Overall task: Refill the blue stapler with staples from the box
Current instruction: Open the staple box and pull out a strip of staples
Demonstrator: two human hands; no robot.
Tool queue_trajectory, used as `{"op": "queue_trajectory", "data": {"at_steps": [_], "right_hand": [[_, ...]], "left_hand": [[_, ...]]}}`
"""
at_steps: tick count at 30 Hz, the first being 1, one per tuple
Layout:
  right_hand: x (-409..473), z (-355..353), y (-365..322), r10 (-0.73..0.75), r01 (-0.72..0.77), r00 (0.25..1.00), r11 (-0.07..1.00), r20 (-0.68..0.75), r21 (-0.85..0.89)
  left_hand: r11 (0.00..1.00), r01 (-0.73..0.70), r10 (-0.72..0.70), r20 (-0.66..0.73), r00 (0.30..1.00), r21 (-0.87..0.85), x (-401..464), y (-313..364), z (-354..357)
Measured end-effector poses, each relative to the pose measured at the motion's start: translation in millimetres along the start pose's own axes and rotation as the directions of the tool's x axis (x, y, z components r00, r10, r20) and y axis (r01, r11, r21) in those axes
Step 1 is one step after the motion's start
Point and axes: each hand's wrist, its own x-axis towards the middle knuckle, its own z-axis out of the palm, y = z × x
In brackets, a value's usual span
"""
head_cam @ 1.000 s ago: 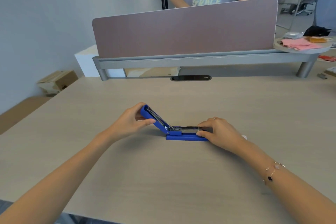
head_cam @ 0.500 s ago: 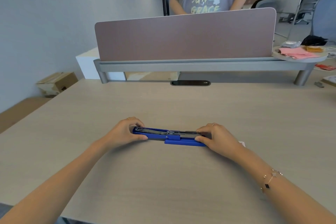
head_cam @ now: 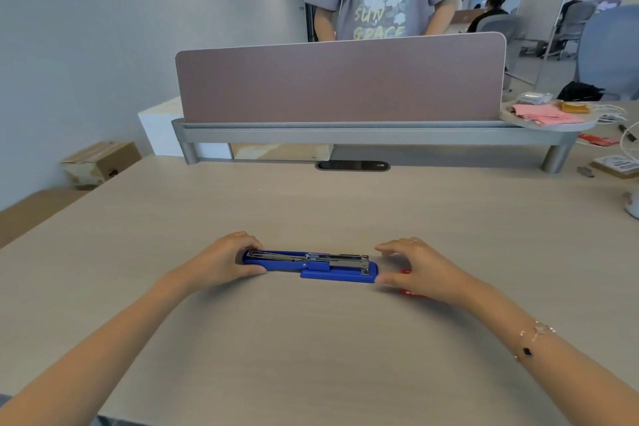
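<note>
Head view: the blue stapler (head_cam: 309, 266) is seen lying fully folded open and flat on the pale wood-grain desk (head_cam: 311, 349), on the near side of the mauve divider panel (head_cam: 340, 79) and well apart from it. Its length is laid crosswise, parallel to the panel. Two halves are made out, joined at a blue hinge block about midway. The half further from the panel's rounded right end is the blue top cover, turned underside up, with a thin silver strip shown along it. The other half is the base, on which the shiny metal staple channel is carried; a broader blue foot is seen under this half. Whether staples are sitting in the channel cannot be told.

The left hand (head_cam: 221, 261) is closed over the cover end of the stapler, the thumb laid along the near edge and the fingers curled over the far edge, so that the tip of that end is hidden. The right hand (head_cam: 420, 268) is held just beside the base end with the fingers spread and loosely curved; nothing is pinched by it. The thumb tip is placed at the near corner of the base, though contact cannot be judged. A thin ring is worn on each hand, and a fine bracelet (head_cam: 534, 339) is worn on the right wrist.

A small red object (head_cam: 413, 292), mostly hidden under the right hand, is glimpsed on the desk; whether it is the staple box cannot be told
</note>
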Motion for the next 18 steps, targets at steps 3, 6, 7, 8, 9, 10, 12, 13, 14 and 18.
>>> {"op": "queue_trajectory", "data": {"at_steps": [3, 6, 7, 8, 9, 10, 12, 13, 14, 18], "right_hand": [[-16, -15, 18, 0.047, -0.041, 0.997, 0.996, 0.069, -0.081], [-32, -25, 36, 0.075, -0.068, 0.995, 0.993, 0.069, -0.095], [-37, -27, 42, 0.072, -0.066, 0.996, 0.993, 0.060, -0.096], [-40, -28, 46, 0.065, -0.060, 0.997, 0.994, 0.049, -0.091], [-41, -28, 50, 0.059, -0.056, 0.998, 0.995, 0.036, -0.079], [-43, -28, 53, 0.050, -0.049, 0.999, 0.997, 0.022, -0.064], [-44, -28, 56, 0.028, -0.028, 1.000, 0.998, -0.007, -0.053], [-45, -27, 57, 0.020, -0.021, 1.000, 0.999, -0.018, -0.049], [-45, -26, 58, 0.015, -0.016, 1.000, 0.999, -0.027, -0.041], [-47, -23, 61, -0.008, 0.008, 0.997, 1.000, -0.074, -0.008]], "left_hand": [[0.998, 0.053, -0.054, -0.011, 0.998, -0.039, -2, 7, 2], [0.997, 0.003, -0.013, -0.124, 0.992, -0.081, 1, 30, 9], [0.997, -0.055, 0.045, -0.173, 0.984, -0.056, 4, 42, 13], [0.992, -0.125, 0.118, -0.204, 0.972, -0.021, 8, 56, 17], [0.982, -0.186, 0.185, -0.211, 0.960, 0.015, 13, 69, 21], [0.970, -0.240, 0.245, -0.204, 0.948, 0.047, 18, 84, 26], [0.933, -0.347, 0.360, -0.205, 0.910, 0.095, 27, 110, 37], [0.913, -0.394, 0.408, -0.220, 0.886, 0.104, 32, 122, 43], [0.895, -0.434, 0.446, -0.233, 0.864, 0.101, 37, 135, 48], [0.870, -0.476, 0.490, -0.109, 0.865, 0.130, 58, 172, 60]]}}
